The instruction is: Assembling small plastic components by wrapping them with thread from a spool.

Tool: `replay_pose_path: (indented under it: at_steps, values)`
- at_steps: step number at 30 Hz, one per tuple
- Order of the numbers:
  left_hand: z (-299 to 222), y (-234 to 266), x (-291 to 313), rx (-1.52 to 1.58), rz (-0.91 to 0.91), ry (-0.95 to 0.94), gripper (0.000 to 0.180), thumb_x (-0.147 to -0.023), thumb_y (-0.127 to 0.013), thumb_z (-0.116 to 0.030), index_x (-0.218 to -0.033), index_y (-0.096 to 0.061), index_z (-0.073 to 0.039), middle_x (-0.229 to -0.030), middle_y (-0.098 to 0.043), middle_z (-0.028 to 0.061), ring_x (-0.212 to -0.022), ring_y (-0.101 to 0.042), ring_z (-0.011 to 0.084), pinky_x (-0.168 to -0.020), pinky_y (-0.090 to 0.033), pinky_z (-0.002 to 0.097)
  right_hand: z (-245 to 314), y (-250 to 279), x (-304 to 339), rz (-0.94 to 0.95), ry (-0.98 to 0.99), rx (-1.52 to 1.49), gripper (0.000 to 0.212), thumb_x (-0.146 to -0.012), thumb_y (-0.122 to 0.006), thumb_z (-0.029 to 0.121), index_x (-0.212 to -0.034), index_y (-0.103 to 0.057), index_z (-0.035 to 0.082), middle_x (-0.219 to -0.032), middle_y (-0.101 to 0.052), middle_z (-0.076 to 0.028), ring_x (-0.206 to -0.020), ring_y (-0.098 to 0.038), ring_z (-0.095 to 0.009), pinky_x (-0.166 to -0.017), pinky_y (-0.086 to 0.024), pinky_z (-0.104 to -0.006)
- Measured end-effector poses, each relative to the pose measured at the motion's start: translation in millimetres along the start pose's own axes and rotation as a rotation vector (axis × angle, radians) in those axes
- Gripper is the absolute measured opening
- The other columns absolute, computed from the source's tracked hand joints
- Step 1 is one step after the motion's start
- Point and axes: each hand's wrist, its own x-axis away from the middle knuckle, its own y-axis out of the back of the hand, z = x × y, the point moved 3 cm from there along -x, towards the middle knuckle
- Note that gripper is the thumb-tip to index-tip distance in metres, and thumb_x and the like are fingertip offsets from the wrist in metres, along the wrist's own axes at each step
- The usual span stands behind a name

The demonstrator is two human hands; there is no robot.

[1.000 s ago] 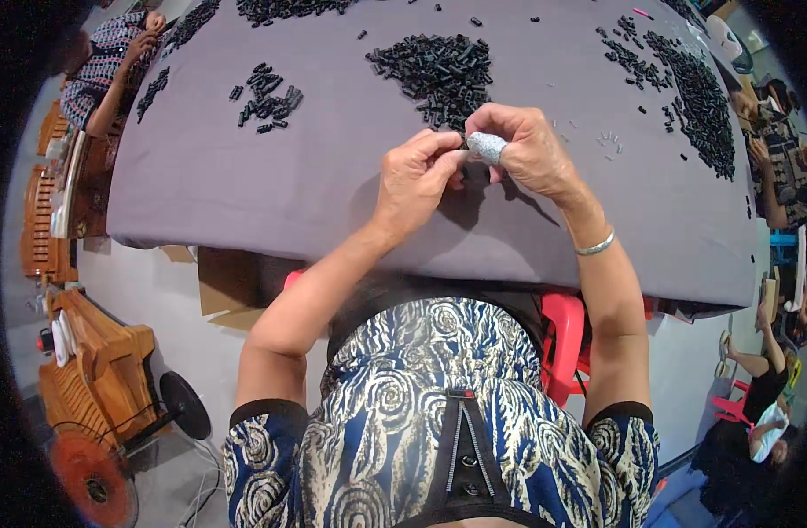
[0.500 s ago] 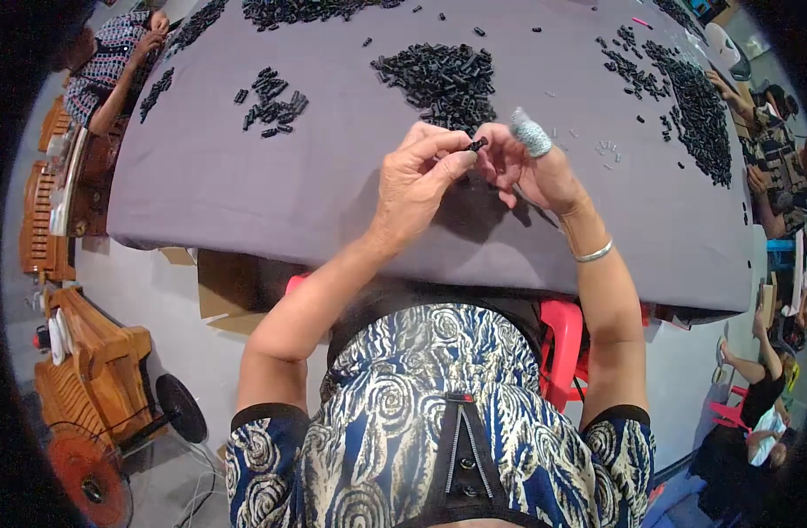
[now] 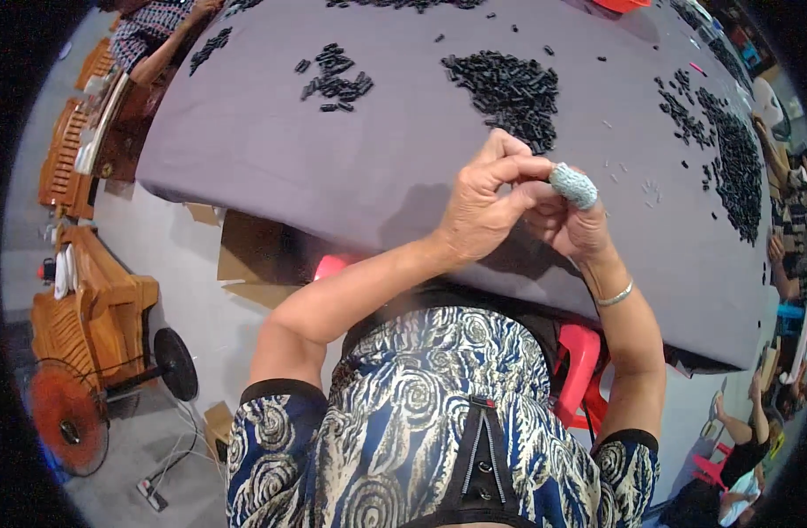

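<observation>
My left hand (image 3: 491, 207) is closed in a pinch, thumb and forefinger meeting at my right hand (image 3: 575, 231). The right hand's fingers curl in, and its thumb wears a pale grey-green wrap (image 3: 573, 186) that covers the spot where the fingertips join. Whatever is pinched there is hidden. Just beyond the hands lies a heap of small black tubular pieces (image 3: 509, 92) on the grey tablecloth (image 3: 289, 172). A smaller group of black pieces (image 3: 337, 84) sits to the left. Several tiny clear pins (image 3: 652, 194) lie to the right of my hands.
More black pieces (image 3: 733, 158) spread along the table's right side, near other people's arms. A person's arm (image 3: 170, 53) reaches in at the far left. At the top stands a red container (image 3: 622, 4). A fan (image 3: 69, 418) and an open cardboard box (image 3: 258, 251) are left of me.
The view has swung, so the table sits differently in it. A small black tubular piece showed between my fingertips before; now the wrapped thumb, pressed up to my left fingers, covers that spot.
</observation>
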Motion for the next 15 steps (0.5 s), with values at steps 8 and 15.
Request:
replay_pose_path:
  at_steps: [8,15]
  values:
    - [10,7,-4,-0.006,0.004,0.028,0.016,-0.079,-0.067,-0.004,-0.095,-0.068,-0.002,-0.087,-0.050,0.0028,-0.079,-0.051,0.0113,-0.071,-0.043,0.0237,0,-3,-6,-0.015,-0.119,-0.029,0.035,-0.084,-0.057,0.048,-0.086,-0.054,0.012,-0.061,-0.035,0.010,-0.048,-0.028,-0.002,-0.040,-0.020,-0.0171]
    - [15,80,-46,-0.473,-0.173,-0.008,0.009,-0.079,-0.066,-0.005,-0.086,-0.068,-0.003,-0.080,-0.054,0.0048,-0.070,-0.054,0.0130,-0.063,-0.046,0.0257,23,-7,-10,0.006,0.121,0.059,0.032,-0.095,-0.049,0.034,-0.075,-0.045,0.009,-0.059,-0.031,0.008,-0.046,-0.024,0.000,-0.037,-0.018,-0.0156]
